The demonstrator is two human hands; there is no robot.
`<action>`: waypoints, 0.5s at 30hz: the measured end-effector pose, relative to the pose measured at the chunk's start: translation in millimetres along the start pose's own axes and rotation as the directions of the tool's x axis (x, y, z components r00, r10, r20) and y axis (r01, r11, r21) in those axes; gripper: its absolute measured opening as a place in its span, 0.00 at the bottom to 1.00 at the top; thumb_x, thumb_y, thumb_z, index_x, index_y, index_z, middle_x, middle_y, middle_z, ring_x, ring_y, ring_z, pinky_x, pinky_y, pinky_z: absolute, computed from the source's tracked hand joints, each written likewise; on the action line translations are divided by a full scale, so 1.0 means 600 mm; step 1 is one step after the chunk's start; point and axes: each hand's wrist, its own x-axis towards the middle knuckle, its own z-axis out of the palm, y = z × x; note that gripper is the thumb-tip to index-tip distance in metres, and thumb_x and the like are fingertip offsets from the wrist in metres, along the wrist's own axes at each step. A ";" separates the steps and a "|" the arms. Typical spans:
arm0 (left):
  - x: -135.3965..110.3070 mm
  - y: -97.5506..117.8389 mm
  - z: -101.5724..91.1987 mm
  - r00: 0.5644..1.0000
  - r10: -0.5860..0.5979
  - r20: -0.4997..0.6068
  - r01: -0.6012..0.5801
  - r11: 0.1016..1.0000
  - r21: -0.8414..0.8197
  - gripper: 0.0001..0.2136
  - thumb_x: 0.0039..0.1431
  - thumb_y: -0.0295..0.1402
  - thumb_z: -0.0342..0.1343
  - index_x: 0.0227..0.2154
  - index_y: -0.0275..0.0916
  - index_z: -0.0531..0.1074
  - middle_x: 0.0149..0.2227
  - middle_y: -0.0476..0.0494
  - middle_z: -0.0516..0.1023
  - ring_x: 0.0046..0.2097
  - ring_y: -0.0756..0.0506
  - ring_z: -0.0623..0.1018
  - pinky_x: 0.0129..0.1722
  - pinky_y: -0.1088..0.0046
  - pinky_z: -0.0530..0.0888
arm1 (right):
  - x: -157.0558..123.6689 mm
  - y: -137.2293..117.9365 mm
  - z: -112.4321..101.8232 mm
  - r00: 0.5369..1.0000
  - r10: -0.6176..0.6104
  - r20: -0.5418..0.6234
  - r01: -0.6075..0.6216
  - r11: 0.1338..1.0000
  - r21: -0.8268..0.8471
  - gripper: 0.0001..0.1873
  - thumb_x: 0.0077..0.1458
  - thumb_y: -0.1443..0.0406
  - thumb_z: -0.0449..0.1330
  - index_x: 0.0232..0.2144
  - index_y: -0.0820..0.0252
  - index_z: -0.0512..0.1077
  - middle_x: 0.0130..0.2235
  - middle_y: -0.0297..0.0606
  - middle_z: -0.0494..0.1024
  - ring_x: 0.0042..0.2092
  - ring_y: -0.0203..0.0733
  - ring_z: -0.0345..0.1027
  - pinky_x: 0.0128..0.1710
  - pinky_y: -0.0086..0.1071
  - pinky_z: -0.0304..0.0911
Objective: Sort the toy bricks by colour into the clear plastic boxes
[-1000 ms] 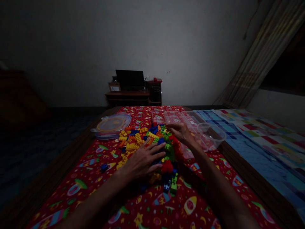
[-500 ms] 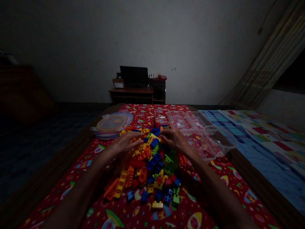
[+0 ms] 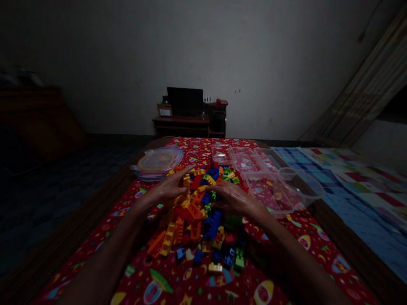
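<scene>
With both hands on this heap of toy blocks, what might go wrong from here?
The left hand and right hand rest on the block pile; a firm sweep may scatter loose pieces like the near yellow block. The clear container beside the right hand could be knocked. Dim light makes colours easy to confuse.

Bricks [image 3: 194,210] glossy plastic; tubs [image 3: 273,190] & lids [image 3: 157,163] clear smooth plastic; cloth [image 3: 190,292] matt, printed; table edge [image 3: 101,212] wood

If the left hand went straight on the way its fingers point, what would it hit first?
Probably more of the brick pile: the left hand rests on its left side, fingers aimed forward-right at the far bricks. Beyond lie clear containers, depth unclear.
</scene>
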 end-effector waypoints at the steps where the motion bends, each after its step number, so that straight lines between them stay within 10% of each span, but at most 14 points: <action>1: 0.000 0.000 0.000 1.000 -0.012 -0.019 0.011 0.999 -0.041 0.36 0.49 0.36 0.54 0.64 0.40 0.55 0.56 0.38 0.71 0.55 0.38 0.72 0.53 0.61 0.70 | 0.002 -0.001 -0.002 1.000 0.029 0.009 -0.029 1.000 -0.005 0.23 0.55 0.65 0.62 0.53 0.62 0.68 0.40 0.45 0.76 0.41 0.44 0.68 0.38 0.32 0.60; 6: 0.003 0.009 -0.003 0.985 -0.129 -0.118 0.111 0.983 -0.147 0.39 0.46 0.45 0.59 0.62 0.38 0.58 0.44 0.41 0.78 0.41 0.40 0.77 0.40 0.65 0.74 | 0.010 -0.002 -0.017 0.988 0.154 -0.033 -0.153 0.988 0.033 0.06 0.53 0.73 0.58 0.31 0.62 0.75 0.30 0.37 0.75 0.31 0.35 0.65 0.32 0.27 0.55; 15: -0.001 0.025 -0.012 0.976 -0.139 -0.167 0.132 0.990 -0.052 0.28 0.54 0.50 0.51 0.50 0.34 0.73 0.25 0.47 0.75 0.27 0.46 0.71 0.28 0.73 0.68 | 0.009 0.022 -0.023 0.923 0.254 -0.289 -0.220 0.964 0.147 0.11 0.53 0.72 0.56 0.37 0.61 0.76 0.37 0.40 0.80 0.38 0.40 0.72 0.37 0.29 0.60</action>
